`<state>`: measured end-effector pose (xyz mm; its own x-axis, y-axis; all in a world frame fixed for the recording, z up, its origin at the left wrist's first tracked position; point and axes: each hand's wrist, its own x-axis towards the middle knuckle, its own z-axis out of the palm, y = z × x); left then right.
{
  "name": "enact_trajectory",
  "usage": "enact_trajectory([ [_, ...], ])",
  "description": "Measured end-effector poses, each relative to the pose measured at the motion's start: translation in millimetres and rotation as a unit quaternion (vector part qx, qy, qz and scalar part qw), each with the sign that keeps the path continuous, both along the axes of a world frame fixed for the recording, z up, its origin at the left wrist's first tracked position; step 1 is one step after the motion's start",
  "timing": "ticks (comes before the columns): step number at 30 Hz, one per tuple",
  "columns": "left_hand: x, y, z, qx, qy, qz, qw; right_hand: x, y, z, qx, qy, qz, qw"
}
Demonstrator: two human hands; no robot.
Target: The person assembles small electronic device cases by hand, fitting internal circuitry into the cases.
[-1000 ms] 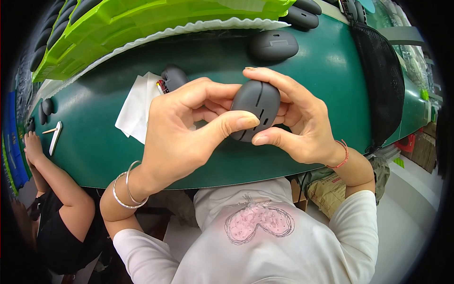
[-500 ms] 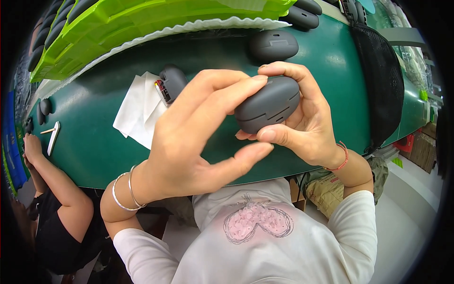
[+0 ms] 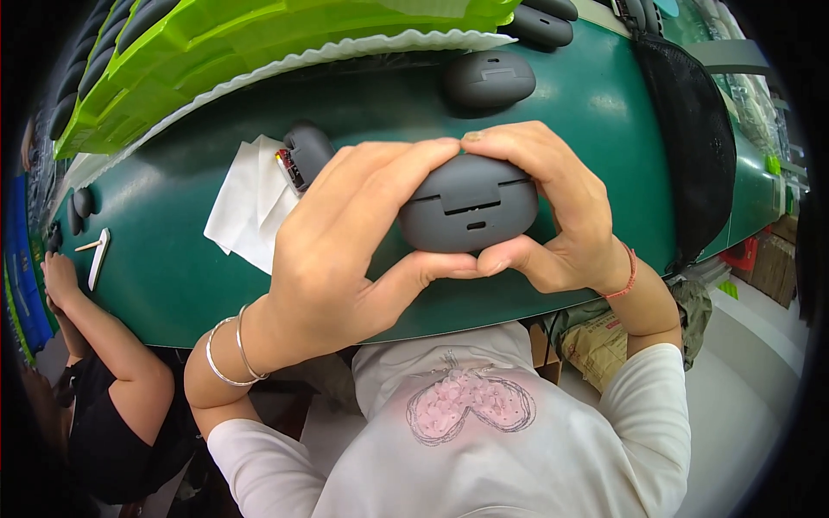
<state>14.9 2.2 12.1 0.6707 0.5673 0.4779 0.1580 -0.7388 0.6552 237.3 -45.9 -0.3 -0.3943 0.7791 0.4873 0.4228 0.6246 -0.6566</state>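
A dark grey earbud charging case [image 3: 471, 205] is held between my two hands above the near edge of the green table. Its hinge and a small oval port face me, and its lid looks closed. My left hand [image 3: 345, 233] grips the left end, fingers over the top and thumb beneath. On the right end, my right hand [image 3: 566, 211] curls the same way, and the two thumb tips meet under the case. Behind my left hand, an opened case part with exposed red electronics [image 3: 292, 169] leans by a dark shell [image 3: 308, 152] on a white cloth [image 3: 250, 207].
Another grey case [image 3: 490, 80] stands just beyond my hands on the green table [image 3: 389, 108]. A lime-green tray [image 3: 259, 52] spans the back left. A black mesh bag [image 3: 686, 155] lies at the right. A co-worker's arm [image 3: 108, 332] and a small white tool [image 3: 98, 259] are at the left.
The case has turned from tilted to level, its hinge side now toward me. My left thumb, apart from it before, has closed in beneath it.
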Motion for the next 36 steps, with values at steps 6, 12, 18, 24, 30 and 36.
enact_trajectory([
  [6,5.9,-11.6,0.3,0.004,-0.051,0.012,0.999,-12.6,-8.6,6.2,0.035,0.045,-0.028,0.998],
  [12,2.4,-17.4,0.6,-0.040,-0.032,0.012,0.999,-18.8,-14.8,3.9,0.039,0.072,-0.059,0.995],
  [18,1.6,-11.7,2.8,-0.071,-0.024,0.004,0.997,-19.4,-12.7,0.1,0.017,0.089,-0.061,0.994],
  [24,2.9,-3.5,6.2,-0.086,-0.062,0.028,0.994,-27.4,-15.6,1.9,-0.354,0.423,0.029,0.834],
  [30,-1.7,-3.1,9.2,-0.124,-0.051,0.008,0.991,-28.1,-18.0,10.5,-0.588,0.462,0.142,0.649],
  [36,0.2,-9.6,7.4,-0.134,-0.011,0.024,0.991,-16.7,-11.0,8.8,-0.297,0.274,0.013,0.915],
])
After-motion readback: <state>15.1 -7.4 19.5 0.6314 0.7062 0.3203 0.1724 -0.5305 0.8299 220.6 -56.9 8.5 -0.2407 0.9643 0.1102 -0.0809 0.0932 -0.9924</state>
